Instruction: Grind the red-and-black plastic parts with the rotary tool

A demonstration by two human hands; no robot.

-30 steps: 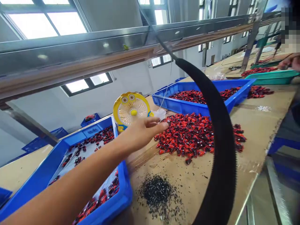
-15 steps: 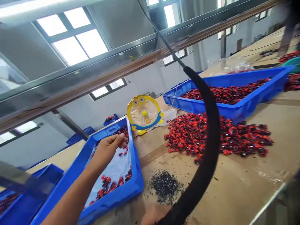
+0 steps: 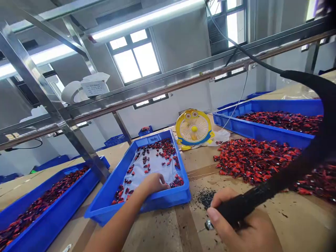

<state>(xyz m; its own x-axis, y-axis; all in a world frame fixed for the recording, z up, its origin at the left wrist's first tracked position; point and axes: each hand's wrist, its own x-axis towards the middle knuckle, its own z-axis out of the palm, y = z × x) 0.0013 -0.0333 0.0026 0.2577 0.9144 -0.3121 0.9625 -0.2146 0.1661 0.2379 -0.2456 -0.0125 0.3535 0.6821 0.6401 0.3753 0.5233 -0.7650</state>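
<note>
My left hand [image 3: 153, 182] reaches over the near wall of a blue tray [image 3: 168, 199]. Its fingers are curled down and pressed together; what they hold, if anything, is hidden. Small red-and-black pieces [image 3: 176, 181] lie right by its fingertips on a white sheet [image 3: 136, 179] lining the tray. My right hand [image 3: 244, 224] is closed around a hand tool [image 3: 236, 208] wrapped in black foam, with a metal collar and thin tip pointing left. A thick black sleeve [image 3: 327, 115] runs up from the tool to a hanging cable. Dark shavings [image 3: 206, 197] lie beside the right hand.
A heap of red-and-black pieces [image 3: 252, 157] covers the table at right, before another filled blue tray [image 3: 267, 127]. A yellow fan [image 3: 194, 129] stands behind the near tray. At left is a long filled blue tray [image 3: 52, 199]; a metal shelf frame [image 3: 78, 147] rises beside it.
The camera view has swung left and leveled. My left hand has lowered from above the tray to its near end. My right hand and the tool's tip have come into view.
</note>
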